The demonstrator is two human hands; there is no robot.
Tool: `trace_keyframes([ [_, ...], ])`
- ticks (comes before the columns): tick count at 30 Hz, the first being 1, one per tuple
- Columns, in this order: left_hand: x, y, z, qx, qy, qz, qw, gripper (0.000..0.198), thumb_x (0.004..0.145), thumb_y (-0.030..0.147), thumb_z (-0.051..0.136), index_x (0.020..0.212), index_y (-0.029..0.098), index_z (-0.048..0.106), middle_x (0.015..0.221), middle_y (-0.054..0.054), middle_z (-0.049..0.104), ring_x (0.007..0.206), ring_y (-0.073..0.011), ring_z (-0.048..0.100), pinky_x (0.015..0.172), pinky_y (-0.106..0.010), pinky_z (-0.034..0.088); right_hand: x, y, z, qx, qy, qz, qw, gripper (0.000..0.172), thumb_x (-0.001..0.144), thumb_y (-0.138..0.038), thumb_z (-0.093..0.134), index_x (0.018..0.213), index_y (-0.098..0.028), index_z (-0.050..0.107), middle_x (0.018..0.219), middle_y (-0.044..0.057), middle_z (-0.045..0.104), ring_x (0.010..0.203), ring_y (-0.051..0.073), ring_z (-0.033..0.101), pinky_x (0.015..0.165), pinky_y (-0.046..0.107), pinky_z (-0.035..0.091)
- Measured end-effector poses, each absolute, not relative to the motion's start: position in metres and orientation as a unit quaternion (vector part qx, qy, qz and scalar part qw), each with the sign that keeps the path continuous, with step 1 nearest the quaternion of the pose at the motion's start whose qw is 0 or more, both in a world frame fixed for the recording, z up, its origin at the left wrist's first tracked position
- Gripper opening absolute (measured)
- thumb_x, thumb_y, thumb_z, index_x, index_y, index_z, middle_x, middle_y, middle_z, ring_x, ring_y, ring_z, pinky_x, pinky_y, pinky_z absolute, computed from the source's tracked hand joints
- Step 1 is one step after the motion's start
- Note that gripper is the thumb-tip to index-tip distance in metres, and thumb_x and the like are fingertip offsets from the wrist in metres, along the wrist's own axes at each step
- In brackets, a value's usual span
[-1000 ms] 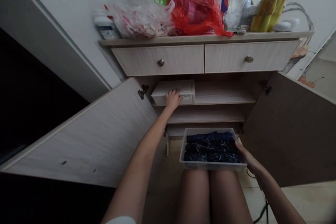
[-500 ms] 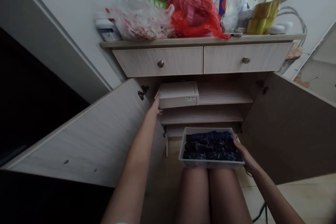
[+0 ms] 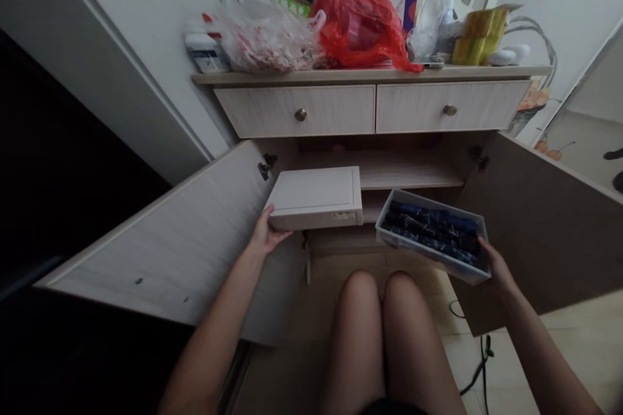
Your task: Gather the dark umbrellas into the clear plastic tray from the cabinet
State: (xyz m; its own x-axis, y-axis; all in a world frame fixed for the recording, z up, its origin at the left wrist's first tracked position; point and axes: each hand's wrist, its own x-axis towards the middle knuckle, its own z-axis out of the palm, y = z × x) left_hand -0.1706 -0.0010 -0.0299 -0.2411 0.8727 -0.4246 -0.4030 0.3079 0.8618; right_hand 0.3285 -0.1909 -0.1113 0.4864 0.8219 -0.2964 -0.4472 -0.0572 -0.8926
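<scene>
A white storage box (image 3: 314,191) with a small label on its front juts out from the cabinet's upper shelf. My left hand (image 3: 267,231) grips its front left corner, thumb at the side and fingers beneath. On the right, a clear plastic bin (image 3: 428,256) holds several rolled dark plaid cloth items (image 3: 433,227); their exact kind is hard to make out. The bin is tilted, its right end lower, in front of the shelves. My right hand (image 3: 495,266) is closed on that right end, with some fingers hidden behind the bin.
Both cabinet doors, left (image 3: 160,246) and right (image 3: 540,240), stand wide at either side. Along the cabinet top (image 3: 311,78) lie a red plastic bag (image 3: 363,23), a clear bag (image 3: 272,39) and a white bottle (image 3: 205,52). A black cable (image 3: 481,363) lies on the floor at right.
My left hand has pulled the white box forward and down from the shelf. My right hand has lifted the clear bin off my legs to the right and tilted it.
</scene>
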Motion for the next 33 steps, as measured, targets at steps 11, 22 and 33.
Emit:
trace_keyframes([
  [11,-0.162,-0.056,-0.022,0.205,0.557,0.547,0.590,0.038,0.091,0.034,0.057,0.127,0.026,0.059,0.109,-0.010,0.066,0.096,-0.0243,0.066,0.077,-0.039,0.062,0.319,-0.147,-0.078,-0.509,-0.219,0.406,0.727,0.047,0.066,-0.049,0.079,0.103,-0.023,0.070,0.104,0.004,0.075,0.106,0.030,0.068,0.091,0.048,0.058],
  [22,-0.158,-0.069,-0.032,0.221,0.564,0.537,0.587,0.036,0.090,0.033,0.058,0.125,0.024,0.061,0.106,-0.010,0.068,0.086,-0.0207,0.068,0.070,-0.033,0.062,0.314,-0.145,-0.075,-0.508,-0.280,0.497,0.645,0.041,0.074,-0.050,0.071,0.105,-0.023,0.070,0.107,0.006,0.075,0.112,0.031,0.066,0.095,0.049,0.055],
  [33,-0.114,-0.091,-0.051,0.215,0.556,0.520,0.612,0.037,0.090,0.035,0.057,0.125,0.025,0.061,0.116,-0.011,0.068,0.094,-0.0233,0.068,0.067,-0.033,0.061,0.275,-0.128,-0.090,-0.509,-0.335,0.517,0.601,0.050,0.073,-0.061,0.070,0.110,-0.026,0.066,0.115,0.003,0.073,0.119,0.030,0.062,0.101,0.048,0.050],
])
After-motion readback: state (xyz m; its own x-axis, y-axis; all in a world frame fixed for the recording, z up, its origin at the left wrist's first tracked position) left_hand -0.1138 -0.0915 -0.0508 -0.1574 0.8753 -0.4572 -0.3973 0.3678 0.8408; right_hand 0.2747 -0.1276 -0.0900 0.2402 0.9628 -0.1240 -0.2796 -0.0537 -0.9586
